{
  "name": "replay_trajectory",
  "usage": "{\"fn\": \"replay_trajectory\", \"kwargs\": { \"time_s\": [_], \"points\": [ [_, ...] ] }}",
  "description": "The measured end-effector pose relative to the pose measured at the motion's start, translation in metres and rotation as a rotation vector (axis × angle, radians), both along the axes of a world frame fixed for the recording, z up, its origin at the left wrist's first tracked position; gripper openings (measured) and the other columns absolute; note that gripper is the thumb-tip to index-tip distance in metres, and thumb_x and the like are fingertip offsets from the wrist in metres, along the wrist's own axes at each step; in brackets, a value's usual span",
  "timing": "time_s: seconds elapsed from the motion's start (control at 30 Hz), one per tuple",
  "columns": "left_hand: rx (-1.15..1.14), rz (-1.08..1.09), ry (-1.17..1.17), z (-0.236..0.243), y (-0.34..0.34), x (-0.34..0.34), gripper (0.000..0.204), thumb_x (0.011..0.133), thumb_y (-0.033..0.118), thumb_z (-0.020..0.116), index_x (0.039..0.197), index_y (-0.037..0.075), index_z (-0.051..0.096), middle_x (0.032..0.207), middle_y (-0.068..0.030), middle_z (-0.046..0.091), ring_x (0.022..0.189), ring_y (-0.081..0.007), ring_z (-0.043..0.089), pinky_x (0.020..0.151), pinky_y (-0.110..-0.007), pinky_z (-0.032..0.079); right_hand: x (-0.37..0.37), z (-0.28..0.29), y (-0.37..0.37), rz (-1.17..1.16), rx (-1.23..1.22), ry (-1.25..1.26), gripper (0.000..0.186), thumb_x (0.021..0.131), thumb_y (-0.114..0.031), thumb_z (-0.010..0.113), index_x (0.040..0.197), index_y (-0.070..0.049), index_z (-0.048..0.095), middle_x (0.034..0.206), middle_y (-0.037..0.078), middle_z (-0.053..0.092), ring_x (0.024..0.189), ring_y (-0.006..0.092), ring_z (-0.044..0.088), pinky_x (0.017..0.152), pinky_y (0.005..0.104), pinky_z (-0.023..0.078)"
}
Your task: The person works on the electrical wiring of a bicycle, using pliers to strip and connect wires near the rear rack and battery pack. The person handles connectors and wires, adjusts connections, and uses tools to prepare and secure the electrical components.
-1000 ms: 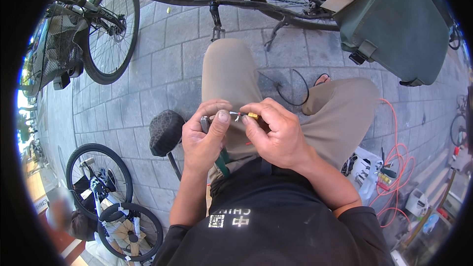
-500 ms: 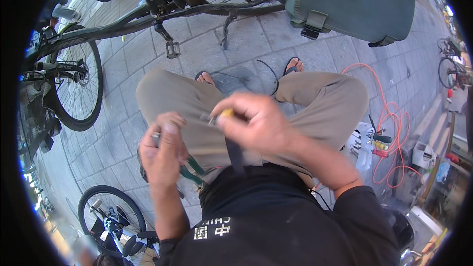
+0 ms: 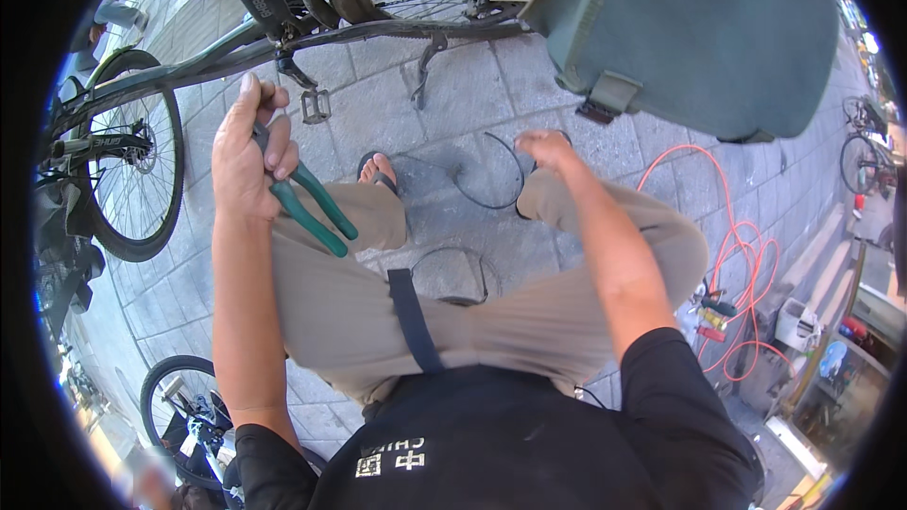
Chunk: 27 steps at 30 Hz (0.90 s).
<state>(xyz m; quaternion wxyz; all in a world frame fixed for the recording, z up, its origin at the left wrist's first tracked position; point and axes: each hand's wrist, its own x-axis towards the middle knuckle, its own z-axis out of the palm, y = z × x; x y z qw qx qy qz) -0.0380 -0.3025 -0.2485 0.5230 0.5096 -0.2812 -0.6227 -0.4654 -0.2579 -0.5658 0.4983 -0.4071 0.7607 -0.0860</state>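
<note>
My left hand (image 3: 248, 165) is raised over my left thigh, closed round a pair of pliers (image 3: 316, 212). Their two green handles angle down past the palm, while their jaws are hidden by my fingers. My right hand (image 3: 550, 149) reaches low by my right foot, fingers curled together; whatever they hold, if anything, is too small to make out. Just left of it, a thin black cable (image 3: 518, 175) curves over the paving. Another dark loop of cable (image 3: 487, 269) lies between my legs.
A bicycle (image 3: 312, 36) with a pedal (image 3: 315, 106) stretches across the far side. Its green-grey bag (image 3: 699, 38) hangs at the upper right. An orange hose (image 3: 727, 217) coils on the right by hand tools (image 3: 713, 316). Another bicycle (image 3: 184, 416) is at the lower left.
My hands have moved apart. The left one rose away to the left, bringing the pliers into plain view; the right went forward and down to my right foot, its small yellow-ended item no longer visible.
</note>
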Motion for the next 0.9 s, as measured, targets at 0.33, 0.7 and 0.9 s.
{"fn": "replay_trajectory", "kwargs": {
  "time_s": [0.33, 0.7, 0.9],
  "points": [
    [0.159, -0.014, -0.193, -0.008, -0.002, -0.010, 0.044, 0.113, 0.045, 0.061, 0.102, 0.002, 0.066, 0.079, -0.0013, 0.056, 0.046, -0.0050, 0.038, 0.040, -0.023, 0.034, 0.025, -0.111, 0.013, -0.022, 0.099, -0.151, 0.038, 0.096, -0.035, 0.079, 0.125, -0.011, 0.083, 0.120, 0.013, 0.082, 0.112, 0.0255, 0.075, 0.102, 0.0382, 0.056],
    [0.401, -0.179, -0.158, -0.036, 0.005, -0.043, 0.048, 0.116, 0.047, 0.056, 0.101, 0.002, 0.066, 0.085, -0.0045, 0.061, 0.046, -0.0075, 0.044, 0.042, -0.026, 0.039, 0.050, -0.123, -0.021, 0.297, 0.308, 0.289, 0.037, 0.096, -0.046, 0.071, 0.125, -0.026, 0.083, 0.160, 0.018, 0.050, 0.148, 0.0397, 0.050, 0.120, 0.0501, 0.046],
    [0.522, -0.298, -0.123, -0.050, 0.011, -0.062, 0.050, 0.115, 0.049, 0.057, 0.104, 0.002, 0.067, 0.085, -0.0026, 0.061, 0.047, -0.0060, 0.044, 0.044, -0.025, 0.040, 0.046, -0.136, -0.007, 0.322, 0.115, 0.153, 0.039, 0.097, -0.042, 0.073, 0.126, -0.018, 0.080, 0.121, 0.018, 0.076, 0.112, 0.0330, 0.072, 0.099, 0.0428, 0.057]
  ]
}}
